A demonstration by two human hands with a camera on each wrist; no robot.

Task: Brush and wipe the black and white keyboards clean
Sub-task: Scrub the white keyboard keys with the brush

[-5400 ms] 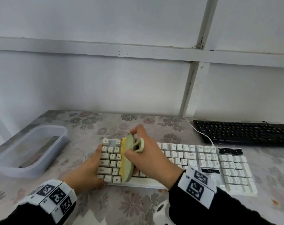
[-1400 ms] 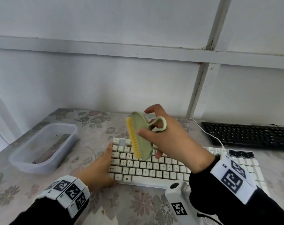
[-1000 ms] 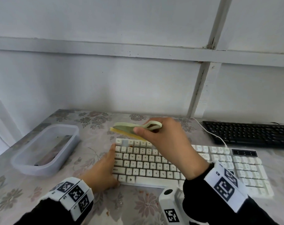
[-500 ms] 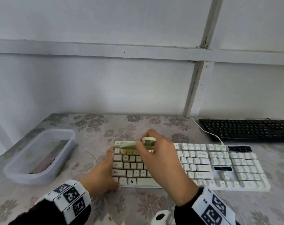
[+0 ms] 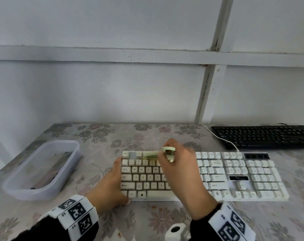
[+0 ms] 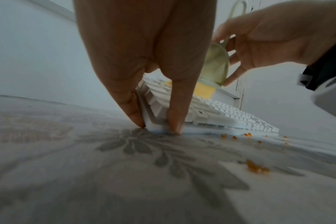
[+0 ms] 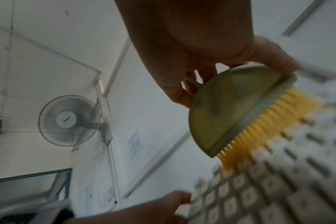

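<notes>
The white keyboard [image 5: 234, 178] lies across the middle of the table, its left end toward me. My right hand [image 5: 179, 167] grips a pale green brush [image 5: 152, 155] by its loop handle. The brush's yellow bristles [image 7: 263, 125] press on the top key rows at the keyboard's left part. My left hand [image 5: 111, 186] holds the keyboard's near left corner, with thumb and fingertips [image 6: 175, 124] pinching that corner [image 6: 153, 127] against the table. The black keyboard [image 5: 262, 136] sits at the back right, untouched.
A clear plastic tub [image 5: 41, 169] stands at the left of the floral tablecloth [image 5: 147, 221]. Orange crumbs [image 6: 256, 167] lie on the cloth in front of the white keyboard. Its white cable [image 5: 222, 140] runs past the black keyboard. A wall borders the table's far edge.
My right hand had lifted the brush off the keys and turned it flat; now it has come back down onto the top left key rows. The left hand has stayed on the corner.
</notes>
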